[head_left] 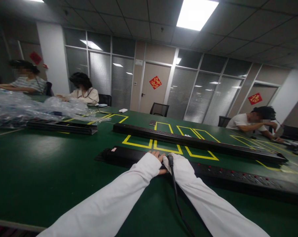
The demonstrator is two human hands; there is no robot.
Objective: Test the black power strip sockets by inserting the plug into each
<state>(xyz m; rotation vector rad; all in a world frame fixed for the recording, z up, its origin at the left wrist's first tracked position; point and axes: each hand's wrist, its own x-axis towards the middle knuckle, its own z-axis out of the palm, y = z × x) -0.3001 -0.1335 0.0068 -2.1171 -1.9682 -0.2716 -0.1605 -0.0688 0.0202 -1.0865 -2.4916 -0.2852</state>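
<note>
A long black power strip (pixel 129 154) with a row of sockets and small red lights or switches lies across the green table in front of me. My left hand (pixel 157 158) grips it from the near side, fingers over the top and thumb low on its front. Close beside it, my right hand (pixel 176 162), which looks white-gloved, holds a black plug (pixel 171 160) at the strip. From this plug a black cable (pixel 176 197) runs down toward me between my sleeves. Whether the plug sits in a socket is hidden by my hands.
A second long black power strip (pixel 188 141) lies behind, across yellow tape outlines (pixel 139 144). At left are a black metal channel (pixel 65 127) and heaped clear plastic bags (pixel 35 105). Several people sit around the table (pixel 52 184); one person (pixel 245 120) is at right.
</note>
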